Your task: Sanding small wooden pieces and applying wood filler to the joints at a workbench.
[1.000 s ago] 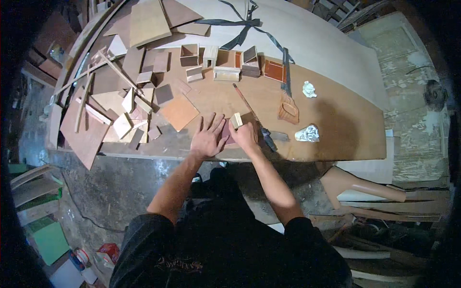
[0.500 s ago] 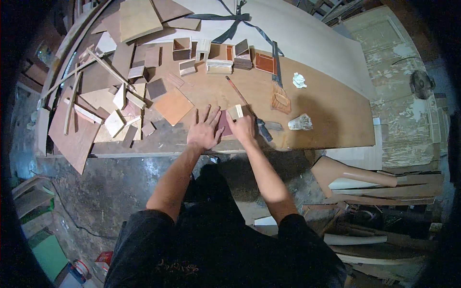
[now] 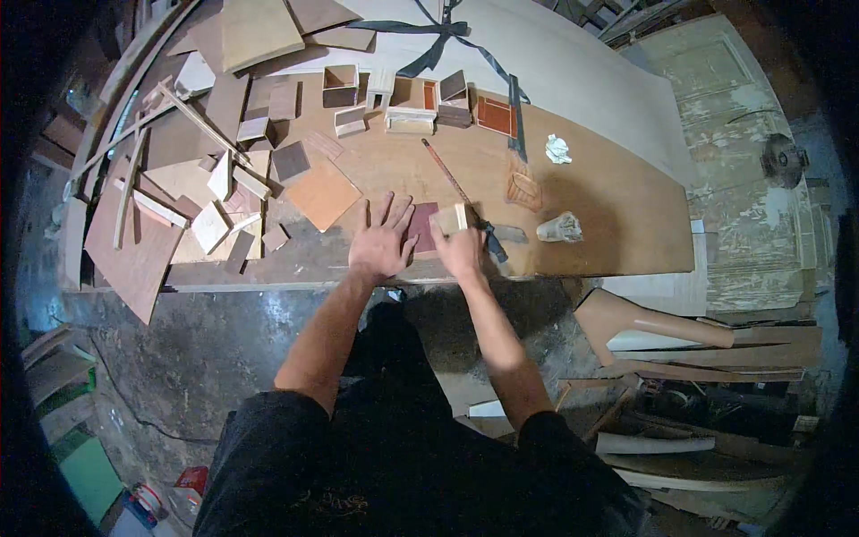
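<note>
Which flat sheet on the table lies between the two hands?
The dark red sheet, between left hand and right hand; the orange sheet and grey sheet lie left of both.

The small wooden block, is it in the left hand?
No, the right hand holds the small wooden block, while the left hand lies flat, partly over the dark red sheet.

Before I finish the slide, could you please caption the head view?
Left hand spread flat at the edge of a dark red sheet, right hand gripping a small wooden piece, at a cluttered worktop.
</note>
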